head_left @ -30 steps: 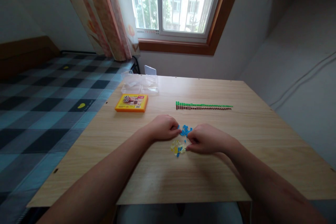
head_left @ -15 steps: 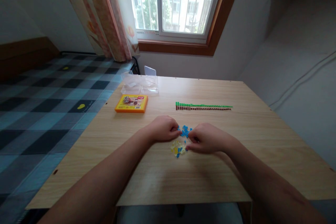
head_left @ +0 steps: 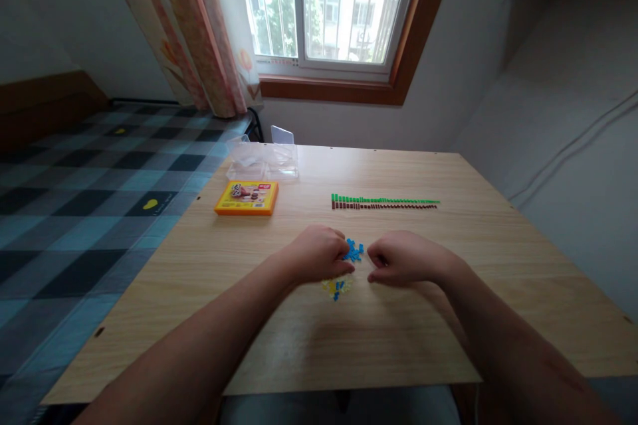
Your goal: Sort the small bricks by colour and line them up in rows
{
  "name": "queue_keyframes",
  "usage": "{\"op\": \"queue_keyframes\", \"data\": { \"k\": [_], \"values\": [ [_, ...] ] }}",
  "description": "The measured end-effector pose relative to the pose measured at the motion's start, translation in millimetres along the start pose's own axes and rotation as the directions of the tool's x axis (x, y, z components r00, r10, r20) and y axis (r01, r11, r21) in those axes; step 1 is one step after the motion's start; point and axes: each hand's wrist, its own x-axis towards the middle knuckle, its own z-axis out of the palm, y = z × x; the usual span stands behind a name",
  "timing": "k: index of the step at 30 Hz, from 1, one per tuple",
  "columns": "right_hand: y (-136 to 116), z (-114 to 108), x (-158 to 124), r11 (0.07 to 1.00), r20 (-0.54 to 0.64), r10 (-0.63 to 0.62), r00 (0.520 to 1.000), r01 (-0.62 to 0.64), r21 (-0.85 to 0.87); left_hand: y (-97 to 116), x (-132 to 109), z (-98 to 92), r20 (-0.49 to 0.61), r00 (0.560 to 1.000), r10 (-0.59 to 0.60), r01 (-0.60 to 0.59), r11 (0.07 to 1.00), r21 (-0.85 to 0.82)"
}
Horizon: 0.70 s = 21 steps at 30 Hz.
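A small heap of blue plastic pieces [head_left: 353,251] lies on the table between my two hands. My left hand [head_left: 321,254] is at the heap's left edge, its fingers curled and its thumb apart from them, partly covering the blue pieces. To the right of the heap, my right hand [head_left: 411,257] is bent inward with a gap between thumb and fingers, and nothing shows in it. Nearer to me is a loose pile of pale yellow pieces [head_left: 329,287] with a few blue ones among them. My left hand hides part of this pile's far side.
Farther back, a row of small green pieces [head_left: 371,199] runs along a row of brown pieces [head_left: 371,206]. On the left are a yellow-orange box [head_left: 246,198] and clear plastic containers [head_left: 264,163]. A bed [head_left: 114,199] adjoins the table [head_left: 473,319].
My left hand has moved right and slightly nearer, over the blue heap's edge. My right hand has drawn away to the right, and its thumb has left the yellow pile.
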Motion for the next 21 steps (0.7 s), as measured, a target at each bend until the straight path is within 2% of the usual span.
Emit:
{"op": "queue_keyframes", "data": {
  "k": [3, 8, 11, 13, 15, 18, 21],
  "values": [
    [3, 1, 2, 0.999, -0.027, 0.036, 0.999, -0.036, 0.005, 1, 2, 2.5, -0.013, 1.000, -0.020, 0.020, 1.000, 0.012],
    [5, 10, 15, 0.994, -0.228, 0.109, 0.967, -0.113, -0.003, -6, 1, 6.6, -0.138, 0.987, -0.077, 0.081, 0.997, 0.021],
    [13, 10, 18, 0.994, -0.320, 0.103, 0.942, -0.104, 0.012, -16, -1, 6.5, -0.222, 0.966, -0.133, 0.134, 0.991, -0.008],
    [18, 8, 17, 0.998, -0.364, 0.062, 0.929, -0.060, 0.016, -23, -2, 6.2, -0.256, 0.950, -0.177, 0.173, 0.984, -0.037],
    [20, 7, 16, 1.000, -0.360, -0.012, 0.933, 0.021, 0.021, -30, -2, 6.8, -0.264, 0.944, -0.199, 0.190, 0.980, -0.061],
    [13, 8, 13, 0.982, -0.267, -0.163, 0.950, 0.183, 0.053, -37, -1, 9.2, -0.231, 0.952, -0.199, 0.181, 0.979, -0.096],
    [-1, 10, 11, 0.936, -0.178, -0.307, 0.935, 0.331, 0.119, -40, 0, 11.6, -0.190, 0.964, -0.184, 0.164, 0.979, -0.119]
  ]
}}
